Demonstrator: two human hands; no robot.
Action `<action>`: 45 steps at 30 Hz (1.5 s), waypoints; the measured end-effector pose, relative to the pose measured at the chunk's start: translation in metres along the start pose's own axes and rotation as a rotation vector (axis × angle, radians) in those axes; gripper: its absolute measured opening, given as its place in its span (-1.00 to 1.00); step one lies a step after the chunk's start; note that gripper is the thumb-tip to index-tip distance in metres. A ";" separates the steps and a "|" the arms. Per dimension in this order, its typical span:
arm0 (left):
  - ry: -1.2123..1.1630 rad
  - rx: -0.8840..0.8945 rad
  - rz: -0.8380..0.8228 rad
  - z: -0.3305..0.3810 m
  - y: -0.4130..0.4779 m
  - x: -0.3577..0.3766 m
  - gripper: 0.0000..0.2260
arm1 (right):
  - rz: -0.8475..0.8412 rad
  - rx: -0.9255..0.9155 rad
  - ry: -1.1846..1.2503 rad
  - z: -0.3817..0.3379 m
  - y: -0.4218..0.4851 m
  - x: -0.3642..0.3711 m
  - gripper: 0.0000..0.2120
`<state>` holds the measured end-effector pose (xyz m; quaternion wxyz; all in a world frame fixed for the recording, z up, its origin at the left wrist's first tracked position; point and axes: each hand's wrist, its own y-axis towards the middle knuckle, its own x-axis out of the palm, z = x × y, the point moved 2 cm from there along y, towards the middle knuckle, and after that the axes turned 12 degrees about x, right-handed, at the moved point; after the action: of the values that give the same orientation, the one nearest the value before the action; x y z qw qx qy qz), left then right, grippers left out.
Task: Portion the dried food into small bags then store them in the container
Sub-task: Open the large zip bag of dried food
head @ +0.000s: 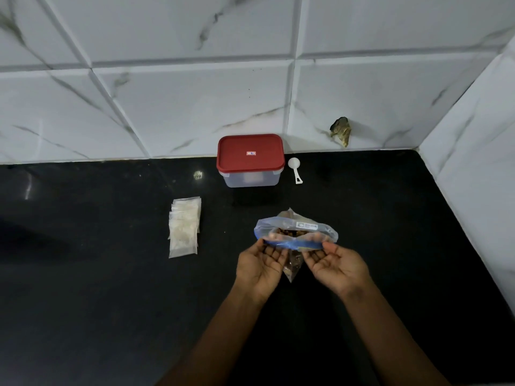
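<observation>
My left hand [259, 263] and right hand [337, 267] each pinch one end of the blue zip rim of the clear plastic bag of brown dried food [295, 228], above the middle of the black counter [111, 302]. I judge it light, floppy and slick, so the stiffer rim is the place to grip.

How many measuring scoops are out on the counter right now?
1. The white scoop lies by the back wall, beyond the food bag, just right of the red-lidded container. Others may hide behind it.
</observation>
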<state>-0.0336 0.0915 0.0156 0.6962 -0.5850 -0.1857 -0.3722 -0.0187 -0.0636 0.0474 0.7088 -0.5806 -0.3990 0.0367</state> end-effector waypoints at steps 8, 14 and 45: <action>-0.024 0.041 -0.001 -0.015 0.006 -0.005 -0.62 | 0.014 -0.010 -0.025 0.010 0.019 -0.003 -0.70; 0.520 0.167 0.108 -0.009 0.006 -0.023 -0.75 | 0.141 -0.073 -0.333 0.007 0.026 -0.022 -0.76; 0.989 0.037 -0.212 0.053 0.045 0.030 -0.73 | 0.211 -0.255 -1.240 -0.049 0.029 0.025 -0.73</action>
<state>0.0281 0.1347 0.0191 0.6695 -0.3043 0.1014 -0.6700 0.0400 -0.0798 0.0350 0.2645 -0.5674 -0.6766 0.3876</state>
